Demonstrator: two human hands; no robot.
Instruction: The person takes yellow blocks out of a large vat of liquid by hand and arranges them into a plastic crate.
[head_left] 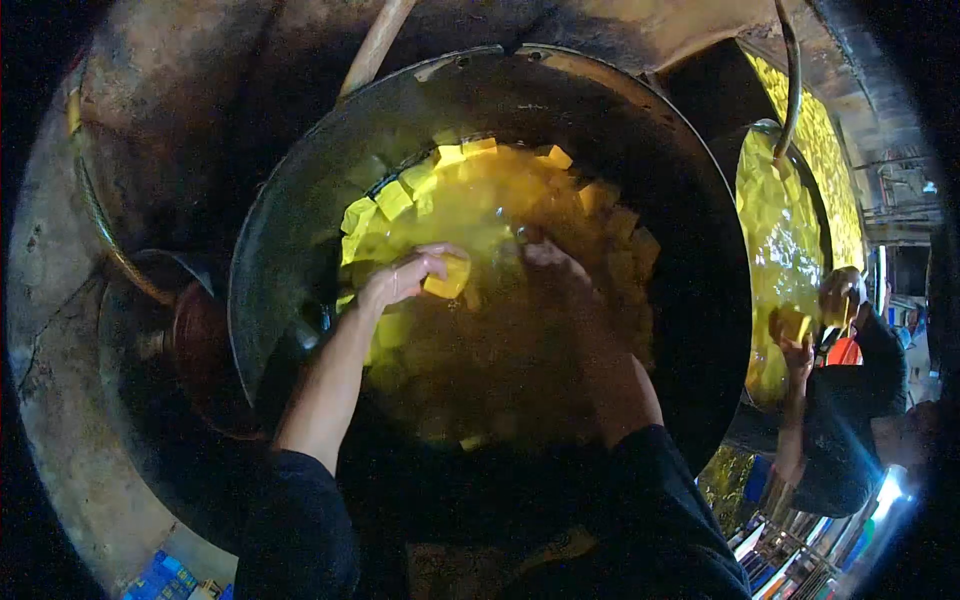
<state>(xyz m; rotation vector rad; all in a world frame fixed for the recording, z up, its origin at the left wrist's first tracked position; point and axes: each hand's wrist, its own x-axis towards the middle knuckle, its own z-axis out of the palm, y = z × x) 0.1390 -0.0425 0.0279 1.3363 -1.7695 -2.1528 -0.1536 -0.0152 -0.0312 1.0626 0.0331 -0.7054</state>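
A wide dark pan [690, 300] of cloudy yellow liquid [480, 220] is in front of me, with many yellow tofu blocks [395, 200] around its inner edge. My left hand [405, 278] is closed on one yellow tofu block [448, 277], held just over the liquid left of the middle. My right hand [552, 257] reaches over the right half of the pan, close to the liquid surface. Shadow and haze blur its fingers, so I cannot see whether they hold anything.
At the right, a co-worker's hand [795, 345] holds a yellow block beside a second pan [825, 230] of yellow pieces. A wooden stick [378, 45] leans at the far rim. A hose [100, 215] hangs at left above a dark vessel [130, 330].
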